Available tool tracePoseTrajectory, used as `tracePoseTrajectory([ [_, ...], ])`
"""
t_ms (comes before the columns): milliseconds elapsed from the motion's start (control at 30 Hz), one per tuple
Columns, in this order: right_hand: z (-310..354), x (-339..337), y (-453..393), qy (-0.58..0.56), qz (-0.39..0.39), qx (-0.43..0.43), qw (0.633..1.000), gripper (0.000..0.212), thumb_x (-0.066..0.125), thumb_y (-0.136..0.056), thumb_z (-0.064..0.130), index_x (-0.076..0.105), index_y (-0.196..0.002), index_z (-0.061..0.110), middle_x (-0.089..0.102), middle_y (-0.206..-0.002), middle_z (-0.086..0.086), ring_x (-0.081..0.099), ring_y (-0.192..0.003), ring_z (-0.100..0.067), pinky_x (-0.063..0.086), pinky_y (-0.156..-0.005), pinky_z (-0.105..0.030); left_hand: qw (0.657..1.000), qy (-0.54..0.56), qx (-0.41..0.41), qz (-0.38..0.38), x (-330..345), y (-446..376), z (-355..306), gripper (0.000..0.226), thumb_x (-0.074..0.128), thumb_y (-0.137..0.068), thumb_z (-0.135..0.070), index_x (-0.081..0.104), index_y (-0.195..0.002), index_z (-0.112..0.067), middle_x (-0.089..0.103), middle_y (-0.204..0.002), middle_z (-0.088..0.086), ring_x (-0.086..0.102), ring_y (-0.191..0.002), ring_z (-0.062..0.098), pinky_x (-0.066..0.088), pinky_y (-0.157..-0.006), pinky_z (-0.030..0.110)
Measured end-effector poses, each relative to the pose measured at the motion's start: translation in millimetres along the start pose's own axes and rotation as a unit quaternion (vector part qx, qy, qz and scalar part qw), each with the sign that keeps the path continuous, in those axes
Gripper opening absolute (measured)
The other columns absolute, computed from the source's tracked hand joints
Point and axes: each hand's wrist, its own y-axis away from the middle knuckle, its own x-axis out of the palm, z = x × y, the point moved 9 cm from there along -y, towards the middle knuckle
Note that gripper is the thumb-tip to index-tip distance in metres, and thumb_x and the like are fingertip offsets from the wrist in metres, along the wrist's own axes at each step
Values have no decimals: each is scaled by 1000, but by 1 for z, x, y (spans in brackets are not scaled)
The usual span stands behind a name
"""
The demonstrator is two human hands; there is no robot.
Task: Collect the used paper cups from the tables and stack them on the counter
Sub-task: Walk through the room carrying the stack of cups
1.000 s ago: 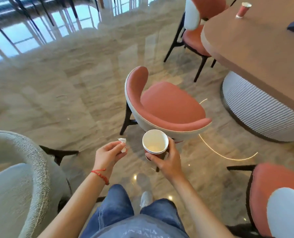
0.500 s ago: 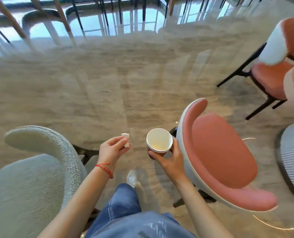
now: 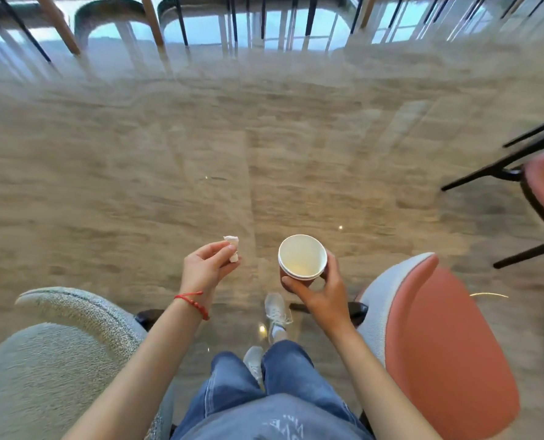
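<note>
Right hand (image 3: 323, 289) wraps nested paper cups (image 3: 301, 258) mid-wall, held upright over the floor; light, thin-walled, crushable, so grip below rim, gently; left hand (image 3: 207, 265) pinches what looks like crumpled paper (image 3: 233, 247).

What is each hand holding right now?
Left hand: fingers pinch a small white paper scrap.
Right hand: fingers curl round the nested paper cups, held upright.
</note>
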Motion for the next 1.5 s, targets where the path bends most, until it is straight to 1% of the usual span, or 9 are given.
tracePoseTrajectory([
  [167,12,15,-81,13,19,-23,999,65,87,-63,17,47,-110,38,59,-108,19,54,-94,13,39,-77,-2,999,19,9,-25,19,-53,-31,5,61,-83,2,65,-84,-1,62,-76,11,65,-64,12,55,-61,19],
  [433,44,40,-227,14,65,-46,997,68,86,-61,22,46,-115,33,62,-111,7,56,-94,10,41,-78,-5,995,54,37,-75,55,-142,-95,6,58,-84,4,63,-83,0,60,-76,12,65,-58,8,57,-64,19],
  [567,61,68,-284,25,90,-51,994,68,87,-60,23,47,-114,35,62,-113,4,57,-97,1,44,-81,-14,991,78,32,-101,54,-178,-123,4,61,-82,3,64,-83,0,61,-72,9,64,-62,14,57,-64,21],
  [667,69,95,-319,31,100,-55,993,70,85,-57,30,47,-115,33,61,-111,7,56,-94,5,43,-78,-11,987,97,32,-123,46,-206,-143,5,60,-82,4,64,-82,1,61,-67,8,63,-60,15,55,-58,19],
  [800,78,133,-360,31,125,-55,990,71,81,-55,36,47,-117,31,60,-110,10,56,-93,8,43,-76,-8,985,104,35,-135,37,-245,-169,4,59,-83,4,62,-84,2,59,-75,13,64,-57,11,54,-57,18],
  [1100,136,247,-464,48,177,-100,978,69,87,-62,14,47,-117,25,61,-113,1,55,-94,7,42,-81,-10,975,132,51,-173,-7,-340,-255,4,61,-81,3,63,-81,-1,64,-59,1,64,-54,9,56,-62,20],
  [1233,163,290,-492,37,215,-109,970,69,86,-63,13,46,-119,23,60,-115,-3,56,-97,-1,44,-82,-14,967,150,61,-196,-26,-364,-284,6,62,-80,2,65,-80,-3,64,-62,3,64,-56,10,56,-59,19],
  [1300,173,311,-503,38,240,-117,963,69,85,-64,12,47,-120,21,60,-116,-3,56,-98,1,44,-83,-16,960,168,64,-214,-38,-371,-290,6,63,-80,1,67,-81,-4,65,-67,4,64,-61,12,55,-59,19],
  [1500,202,390,-539,32,347,-158,924,65,85,-64,8,47,-114,28,59,-112,3,54,-95,12,39,-78,-4,924,221,87,-299,-72,-391,-312,7,62,-81,2,67,-80,-3,63,-69,9,64,-55,8,55,-57,18],
])
